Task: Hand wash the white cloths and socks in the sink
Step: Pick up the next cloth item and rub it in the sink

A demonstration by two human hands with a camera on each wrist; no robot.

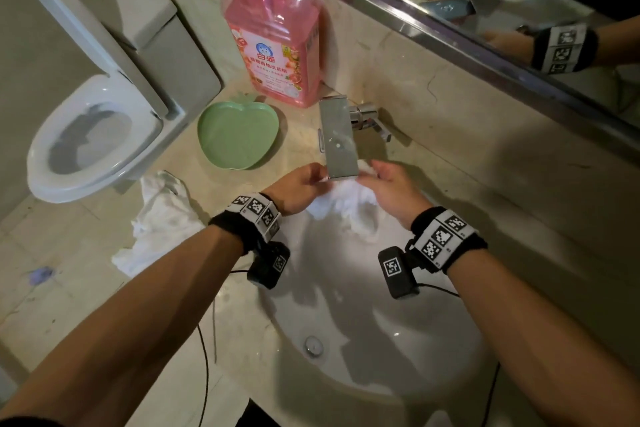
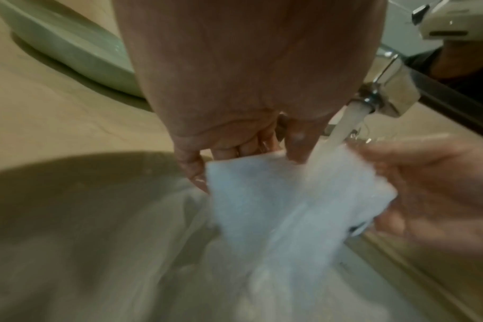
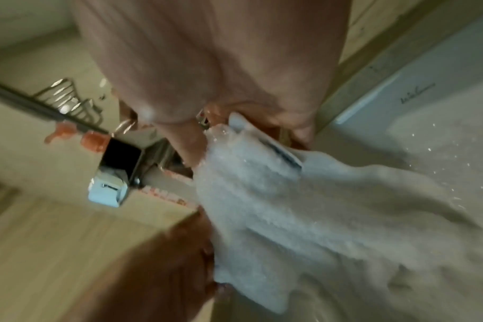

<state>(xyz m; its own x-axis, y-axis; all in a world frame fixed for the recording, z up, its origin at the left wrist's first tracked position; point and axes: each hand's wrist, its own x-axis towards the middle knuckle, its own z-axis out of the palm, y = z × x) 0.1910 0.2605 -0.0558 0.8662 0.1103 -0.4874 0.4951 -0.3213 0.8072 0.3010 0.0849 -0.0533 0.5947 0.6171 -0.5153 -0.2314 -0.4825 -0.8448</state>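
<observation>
Both hands hold one white cloth (image 1: 346, 204) under the tap (image 1: 338, 139), over the back part of the sink (image 1: 363, 340). The left hand (image 1: 298, 189) pinches the top edge with thumb and fingers (image 2: 192, 167); the right hand (image 1: 391, 189) grips the other end of the same edge, fingers curled round it. Between them the cloth is spread and the rest hangs down into the basin. Water (image 2: 342, 128) runs onto it near the left thumb.

The cloth looks like soft terry, now soaked, so I judge it is heavier than when dry, floppy & a bit slippery. The hem w/ the label (image 3: 265, 141) is the firmest place to take hold; a pinch in the middle will only bunch it.

More white laundry (image 1: 156, 218) waits on the counter (image 1: 450, 184) at the left, beside the green dish (image 1: 239, 132), and the pink soap bottle (image 1: 273, 45) stands behind.
</observation>
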